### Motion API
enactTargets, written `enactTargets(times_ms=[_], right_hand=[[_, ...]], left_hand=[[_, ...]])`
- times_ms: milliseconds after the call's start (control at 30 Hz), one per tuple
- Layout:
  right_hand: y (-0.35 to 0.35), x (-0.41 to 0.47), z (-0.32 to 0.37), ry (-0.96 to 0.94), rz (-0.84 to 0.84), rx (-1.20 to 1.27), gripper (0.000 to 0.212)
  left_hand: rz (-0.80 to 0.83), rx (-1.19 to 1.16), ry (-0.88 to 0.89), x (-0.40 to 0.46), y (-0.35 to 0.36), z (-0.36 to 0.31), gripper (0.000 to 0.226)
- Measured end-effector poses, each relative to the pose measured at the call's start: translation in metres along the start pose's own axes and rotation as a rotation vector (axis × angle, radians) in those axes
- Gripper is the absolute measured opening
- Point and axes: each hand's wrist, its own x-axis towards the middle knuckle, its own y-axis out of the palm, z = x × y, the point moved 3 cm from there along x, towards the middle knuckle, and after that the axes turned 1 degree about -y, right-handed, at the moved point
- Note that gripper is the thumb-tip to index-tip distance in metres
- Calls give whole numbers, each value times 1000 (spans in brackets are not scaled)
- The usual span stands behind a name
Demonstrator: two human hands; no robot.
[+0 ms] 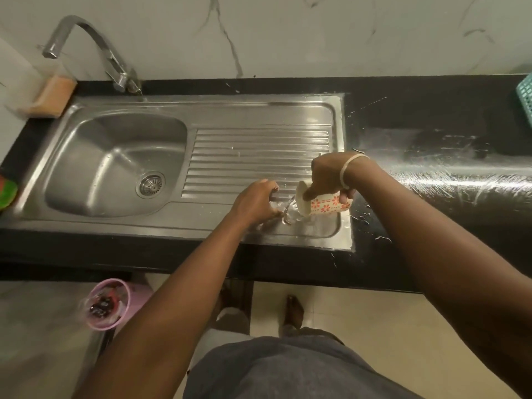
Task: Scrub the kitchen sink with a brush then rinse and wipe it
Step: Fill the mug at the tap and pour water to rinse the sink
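A steel sink (115,165) with a ribbed drainboard (259,156) is set in a black counter. My right hand (328,175) grips a white cup (322,204) with an orange flower pattern, tipped on its side over the drainboard's front right corner. Water pours from its mouth to the left. My left hand (256,201) sits right under that stream, fingers curled, touching the wet steel; whether it holds anything is hidden by the splash. No brush is in view.
A curved tap (86,44) stands at the back left, beside an orange sponge (51,96). A green-and-red scrubber (7,191) lies at the left edge. The counter (431,156) to the right is wet. A teal basket (525,99) sits far right. A pink bin (109,302) stands on the floor.
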Motion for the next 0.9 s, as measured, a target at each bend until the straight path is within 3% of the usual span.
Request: enactTargets(times_ms=[233,400,600,800,900], right_hand=[[-16,-4,-40,12,-54,421,46],[-17,-21,-86,51,-102,583,41],[-27,-15,-78,121,-144,359,35],[-33,22,0,91,-168,-61,28],[-37,38,33,40,-225,-157,30]], left_hand=[[2,-7,5,-1,-1,4,39],[-3,2,17,5,4,0,49],[-28,21,45,16,10,-8,59],[54,116,-51,22,10,1,83],[79,150,-126,28,1,22,87]])
